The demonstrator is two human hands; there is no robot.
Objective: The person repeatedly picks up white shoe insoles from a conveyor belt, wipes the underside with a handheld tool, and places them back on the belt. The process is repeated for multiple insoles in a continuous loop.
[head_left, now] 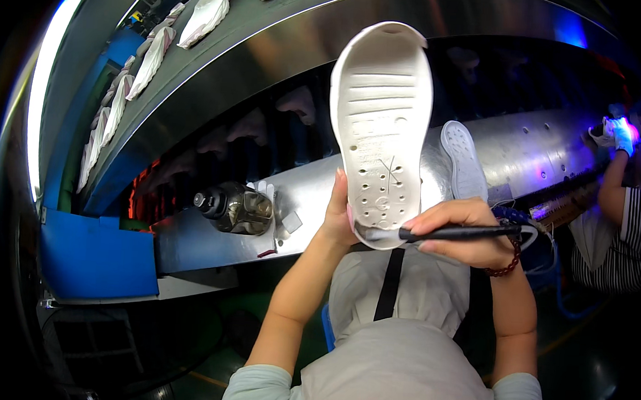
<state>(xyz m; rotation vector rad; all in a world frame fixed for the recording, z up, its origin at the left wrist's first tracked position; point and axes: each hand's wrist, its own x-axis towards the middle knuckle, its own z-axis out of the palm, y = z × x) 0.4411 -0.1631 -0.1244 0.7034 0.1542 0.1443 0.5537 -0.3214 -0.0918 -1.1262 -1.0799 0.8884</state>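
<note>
A white shoe sole (381, 142) is held up in front of me, its hollow inner side with ridges and small holes facing me. My left hand (339, 212) grips its near end, thumb along the left edge and the other fingers hidden behind it. In my right hand (453, 225) is a black-handled brush (471, 234), pinched between thumb and fingers. The brush's pale tip touches the inner rim at the sole's near end. Another white sole (464, 160) lies on the metal bench (515, 156), beyond my right hand.
A dark bottle (234, 208) stands on the bench at left. Pale shoe parts (205, 13) ride a curved belt (272, 15) at the far left. A blue metal box (96, 255) is at the left. At the right, a co-worker's gloved hand (620, 134) is under purple light.
</note>
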